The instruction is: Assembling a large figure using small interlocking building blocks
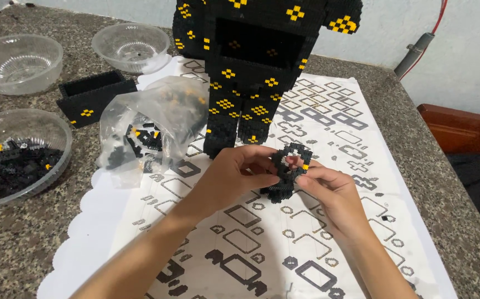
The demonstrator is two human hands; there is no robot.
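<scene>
Both hands hold one small black block assembly, ring-shaped on top with a yellow stud, above the white instruction sheet. My left hand grips its left side with thumb and fingers. My right hand pinches its right edge near the yellow stud. Just behind them stands a tall black block figure with yellow diamond patterns and an open square cavity in its chest.
A clear plastic bag of black and yellow blocks lies left of the figure. A clear bowl with black pieces sits at far left, two near-empty bowls behind. A black open block box rests on the granite counter.
</scene>
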